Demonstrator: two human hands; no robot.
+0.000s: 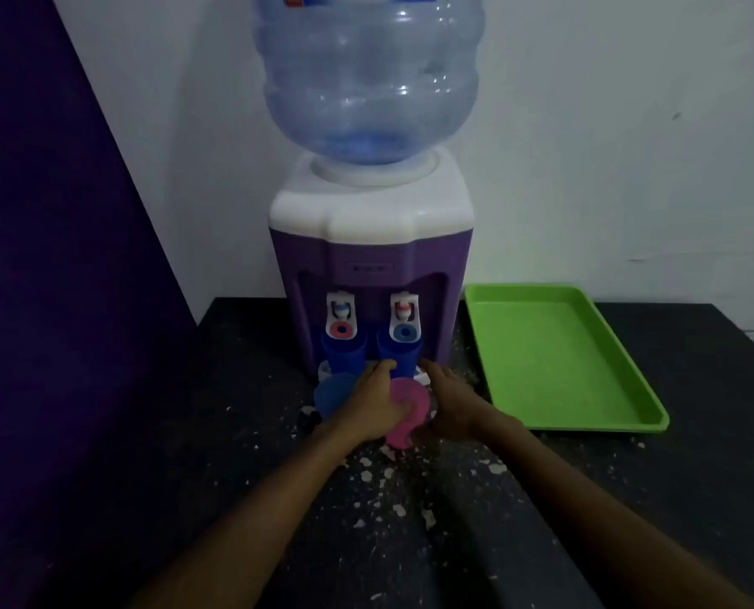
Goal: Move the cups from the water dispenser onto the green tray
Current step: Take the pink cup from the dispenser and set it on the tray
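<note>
A purple and white water dispenser (368, 257) stands at the back of the dark table. Two dark blue cups (343, 351) (404, 350) stand under its taps. A light blue cup (331, 394) sits in front of the left one. A pink cup (404, 417) is tilted with its mouth toward me, held between both hands. My left hand (373, 404) grips its left side with the thumb on the rim. My right hand (447, 400) presses its right side, fingers reaching toward the right dark blue cup. The green tray (560, 358) lies to the right with nothing on it.
A large blue water bottle (368, 76) sits on top of the dispenser. A purple panel (50, 257) closes off the left side, and a white wall is behind. White flakes (393, 490) are scattered over the dark tabletop (630, 498).
</note>
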